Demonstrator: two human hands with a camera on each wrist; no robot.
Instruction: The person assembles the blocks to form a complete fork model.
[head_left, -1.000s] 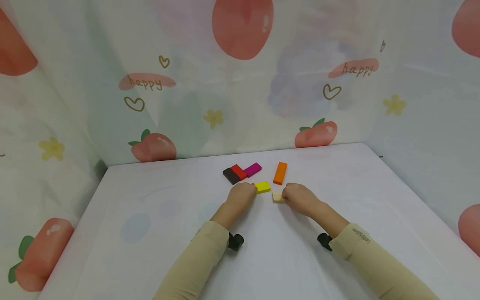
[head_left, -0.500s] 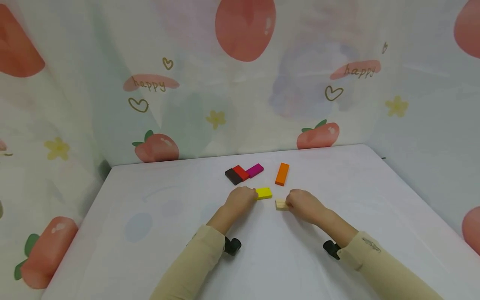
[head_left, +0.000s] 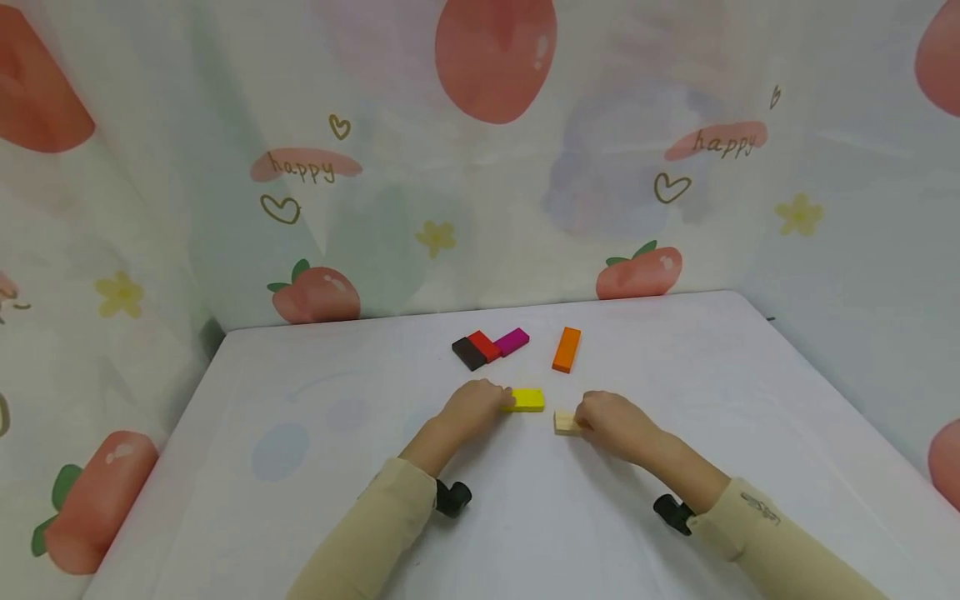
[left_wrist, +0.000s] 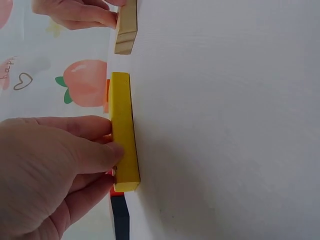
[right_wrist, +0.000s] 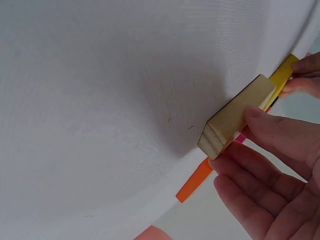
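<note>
Yellow block [left_wrist: 125, 130] pinched by left hand [head_left: 472, 408] and wooden block [right_wrist: 240, 112] by right hand [head_left: 618, 425] sit apart. Beyond the grip, four blocks [head_left: 484, 346] are left unheld.

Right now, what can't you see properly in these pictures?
Head view: the right end of the wooden block, hidden by the right hand.
Head view: the mark on the right sleeve, too small to read.
Left wrist view: most of the red block, behind the yellow block and left hand.
Left wrist view: the black block, cut off by the bottom edge.
</note>
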